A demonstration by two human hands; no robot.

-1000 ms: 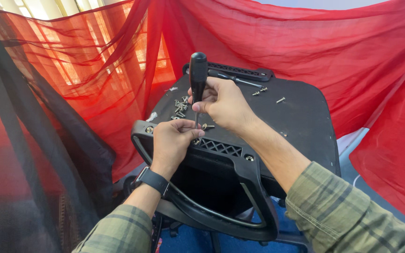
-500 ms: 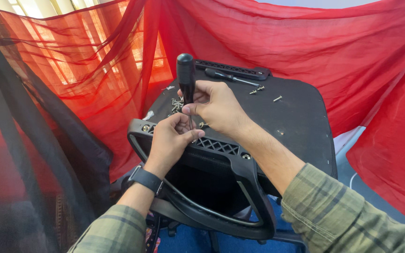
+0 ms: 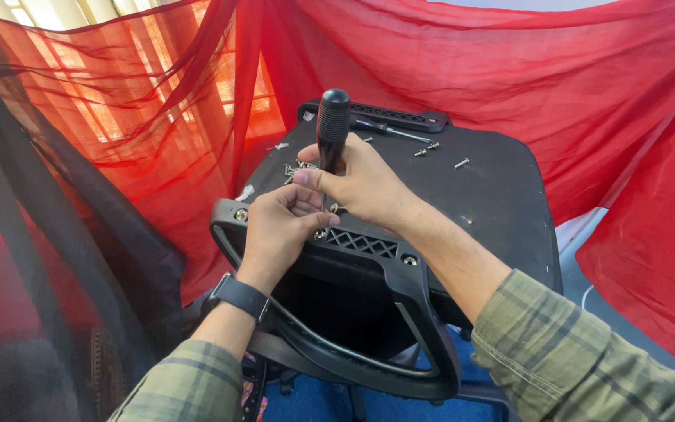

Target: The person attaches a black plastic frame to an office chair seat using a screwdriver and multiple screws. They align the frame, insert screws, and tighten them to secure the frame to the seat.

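Head view: right hand [image 3: 365, 187] grips black screwdriver [image 3: 332, 129] upright on a screw in the chair frame [image 3: 400, 270], left hand [image 3: 283, 227] pinches the tip; driving underway, likely needs steady downward turning.

1 head-worn view, close above both hands, angled down and forward toward the red cloth [image 3: 462, 70] backdrop.
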